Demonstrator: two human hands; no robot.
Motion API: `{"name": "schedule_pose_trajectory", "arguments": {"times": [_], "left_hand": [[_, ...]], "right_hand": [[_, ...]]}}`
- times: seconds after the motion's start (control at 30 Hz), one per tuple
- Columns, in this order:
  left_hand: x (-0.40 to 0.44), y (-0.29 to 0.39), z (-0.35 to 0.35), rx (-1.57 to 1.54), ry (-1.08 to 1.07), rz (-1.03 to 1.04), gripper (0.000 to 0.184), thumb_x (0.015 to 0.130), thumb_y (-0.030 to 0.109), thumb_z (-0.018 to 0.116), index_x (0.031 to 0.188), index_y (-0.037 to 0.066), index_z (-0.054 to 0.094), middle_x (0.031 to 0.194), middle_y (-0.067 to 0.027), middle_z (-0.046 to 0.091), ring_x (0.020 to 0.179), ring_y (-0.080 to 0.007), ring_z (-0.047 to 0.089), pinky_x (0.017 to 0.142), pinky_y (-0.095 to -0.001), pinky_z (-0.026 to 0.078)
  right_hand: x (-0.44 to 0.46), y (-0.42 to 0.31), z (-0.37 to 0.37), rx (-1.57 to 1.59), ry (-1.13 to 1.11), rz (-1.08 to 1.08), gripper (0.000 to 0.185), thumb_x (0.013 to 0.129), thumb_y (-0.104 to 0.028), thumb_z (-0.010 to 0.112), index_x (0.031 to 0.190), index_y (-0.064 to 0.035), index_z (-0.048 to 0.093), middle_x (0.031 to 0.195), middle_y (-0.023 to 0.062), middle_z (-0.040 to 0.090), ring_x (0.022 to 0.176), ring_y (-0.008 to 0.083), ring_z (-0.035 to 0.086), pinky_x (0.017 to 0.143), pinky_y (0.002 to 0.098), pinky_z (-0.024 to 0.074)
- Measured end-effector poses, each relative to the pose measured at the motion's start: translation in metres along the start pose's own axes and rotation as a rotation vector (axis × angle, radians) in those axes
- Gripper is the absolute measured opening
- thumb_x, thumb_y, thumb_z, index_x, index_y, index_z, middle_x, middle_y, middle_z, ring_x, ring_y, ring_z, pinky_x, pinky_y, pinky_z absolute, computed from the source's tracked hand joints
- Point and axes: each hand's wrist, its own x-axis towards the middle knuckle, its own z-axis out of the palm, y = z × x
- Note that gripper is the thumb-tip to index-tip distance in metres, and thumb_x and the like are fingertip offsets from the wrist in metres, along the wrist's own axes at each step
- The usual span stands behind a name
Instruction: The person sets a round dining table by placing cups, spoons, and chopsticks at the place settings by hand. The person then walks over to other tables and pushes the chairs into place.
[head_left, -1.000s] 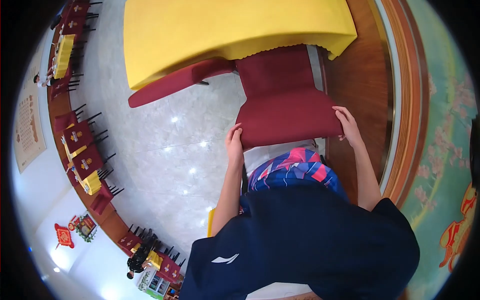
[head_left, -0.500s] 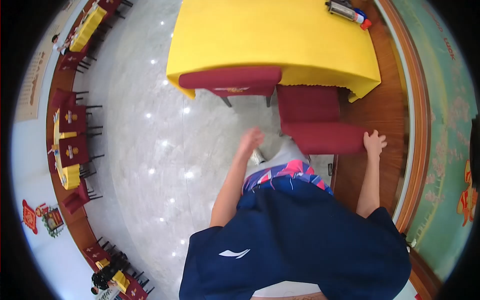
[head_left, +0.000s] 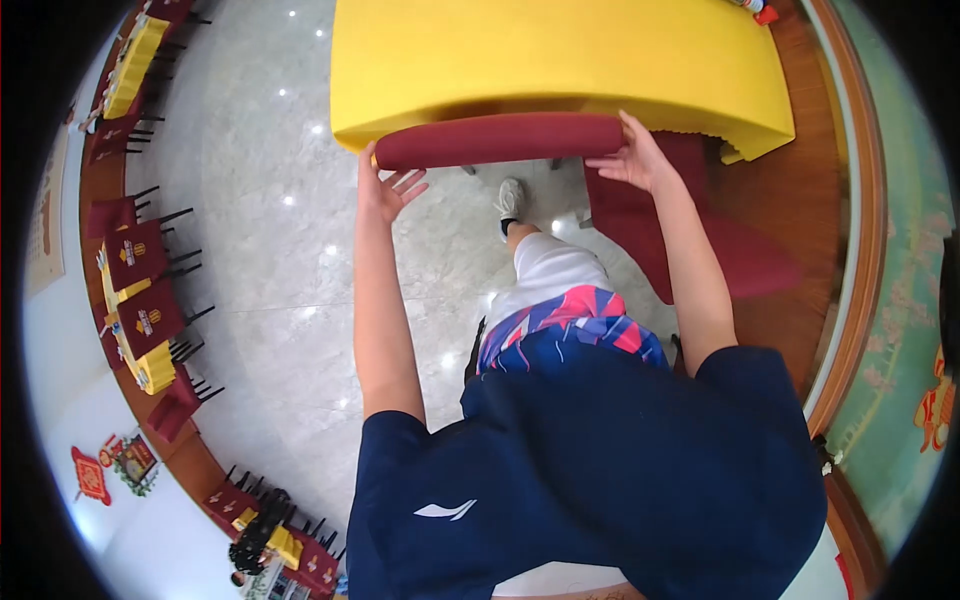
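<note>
A dark red upholstered chair (head_left: pixel 500 139) stands against the yellow-covered table (head_left: pixel 550 60), its backrest towards me. My left hand (head_left: pixel 390 190) is at the left end of the backrest, thumb up along its edge and the other fingers spread just below. At the right end, my right hand (head_left: pixel 638 158) has a finger over the corner and the others against the near side. Between them the two hands hold the backrest; its seat is hidden. A second dark red chair (head_left: pixel 725 255) stands at an angle beneath my right forearm.
Wooden flooring (head_left: pixel 800 215) and a green painted wall (head_left: pixel 885 330) lie to the right. Red chairs (head_left: pixel 135 255) and yellow tables (head_left: pixel 137 65) line the far left wall. A person in dark clothes (head_left: pixel 262 525) is at the lower left. A red-tipped object (head_left: pixel 765 15) is on the table's far right.
My right hand has left the angled chair's backrest and gone to the other chair. My left hand has risen to that same chair's left end. My view has shifted closer to the table.
</note>
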Motion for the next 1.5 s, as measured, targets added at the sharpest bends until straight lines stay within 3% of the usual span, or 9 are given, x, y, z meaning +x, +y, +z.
{"name": "schedule_pose_trajectory", "arguments": {"times": [0.1, 0.23, 0.37, 0.5, 0.63, 0.83, 1.13, 1.33, 1.5], "left_hand": [[0.023, 0.025, 0.008, 0.18, -0.006, -0.092, 0.068, 0.087, 0.048, 0.055, 0.135, 0.004, 0.038, 0.131, -0.0211, 0.048, 0.11, -0.0398, 0.059, 0.084, -0.0537, 0.055], [0.059, 0.042, 0.012, 0.303, -0.019, -0.263, 0.052, 0.089, 0.036, 0.054, 0.131, 0.006, 0.048, 0.123, -0.0159, 0.058, 0.103, -0.0316, 0.064, 0.081, -0.0508, 0.058], [0.095, 0.039, -0.004, 0.252, -0.139, -0.336, 0.046, 0.086, 0.027, 0.054, 0.128, 0.009, 0.051, 0.121, -0.014, 0.06, 0.102, -0.0276, 0.065, 0.075, -0.0442, 0.059], [0.092, 0.037, -0.007, 0.268, -0.191, -0.306, 0.049, 0.085, 0.019, 0.05, 0.132, 0.005, 0.049, 0.127, -0.0128, 0.058, 0.109, -0.023, 0.062, 0.081, -0.0382, 0.057], [0.063, 0.016, -0.005, 0.192, -0.277, -0.214, 0.057, 0.081, 0.01, 0.045, 0.138, 0.0, 0.043, 0.134, -0.0133, 0.053, 0.122, -0.0233, 0.053, 0.102, -0.0325, 0.043], [0.014, -0.038, -0.038, 0.203, -0.193, -0.287, 0.065, 0.08, 0.008, 0.045, 0.143, 0.002, 0.034, 0.14, -0.0154, 0.046, 0.125, -0.026, 0.05, 0.104, -0.0363, 0.043], [-0.034, -0.079, -0.052, 0.244, -0.303, -0.312, 0.059, 0.087, 0.008, 0.041, 0.145, 0.003, 0.029, 0.14, -0.0155, 0.044, 0.126, -0.0248, 0.049, 0.104, -0.0376, 0.044], [-0.045, -0.112, -0.099, 0.238, -0.368, -0.295, 0.069, 0.092, 0.013, 0.044, 0.151, 0.006, 0.009, 0.143, -0.0171, 0.037, 0.126, -0.0257, 0.047, 0.101, -0.0373, 0.046], [-0.069, -0.112, -0.103, 0.256, -0.333, -0.328, 0.062, 0.091, 0.012, 0.043, 0.147, 0.005, 0.019, 0.142, -0.017, 0.039, 0.124, -0.0244, 0.05, 0.1, -0.0386, 0.047]], "right_hand": [[0.011, -0.019, 0.041, -0.334, 0.286, 0.012, 0.086, 0.087, -0.052, 0.056, 0.153, -0.0169, 0.015, 0.133, 0.0208, 0.049, 0.09, 0.0353, 0.067, 0.076, 0.0453, 0.0577], [0.012, -0.028, 0.028, -0.224, 0.297, 0.063, 0.069, 0.084, -0.041, 0.062, 0.147, -0.0245, 0.036, 0.137, 0.0091, 0.047, 0.111, 0.0292, 0.057, 0.083, 0.05, 0.054], [0.014, -0.03, 0.023, -0.269, 0.286, 0.066, 0.047, 0.084, -0.039, 0.061, 0.127, -0.0208, 0.053, 0.126, 0.0033, 0.053, 0.106, 0.0197, 0.056, 0.078, 0.0433, 0.0532], [0.021, -0.02, 0.012, -0.21, 0.225, -0.001, 0.044, 0.084, -0.035, 0.061, 0.125, -0.0195, 0.055, 0.124, 0.0051, 0.055, 0.106, 0.0232, 0.057, 0.075, 0.0494, 0.0546], [0.008, 0.002, 0.011, -0.204, 0.334, -0.022, 0.032, 0.085, -0.022, 0.056, 0.116, -0.0126, 0.061, 0.107, 0.0048, 0.062, 0.094, 0.0175, 0.06, 0.071, 0.0371, 0.0532], [-0.036, 0.082, -0.001, -0.327, 0.43, -0.144, 0.029, 0.083, -0.014, 0.056, 0.108, -0.0048, 0.066, 0.096, 0.0026, 0.062, 0.094, 0.0119, 0.054, 0.086, 0.0252, 0.041], [-0.098, 0.114, 0.005, -0.27, 0.536, -0.132, 0.027, 0.082, -0.014, 0.055, 0.105, -0.0082, 0.068, 0.092, 0.0014, 0.062, 0.085, 0.01, 0.056, 0.077, 0.0238, 0.0442], [-0.122, 0.145, 0.027, -0.289, 0.576, -0.036, 0.033, 0.083, -0.018, 0.051, 0.111, -0.0081, 0.064, 0.101, 0.004, 0.064, 0.091, 0.0143, 0.06, 0.079, 0.0288, 0.0489], [-0.138, 0.172, 0.033, -0.297, 0.575, -0.031, 0.036, 0.083, -0.023, 0.052, 0.115, -0.0101, 0.062, 0.105, 0.0035, 0.062, 0.093, 0.0144, 0.059, 0.077, 0.0309, 0.0498]]}}
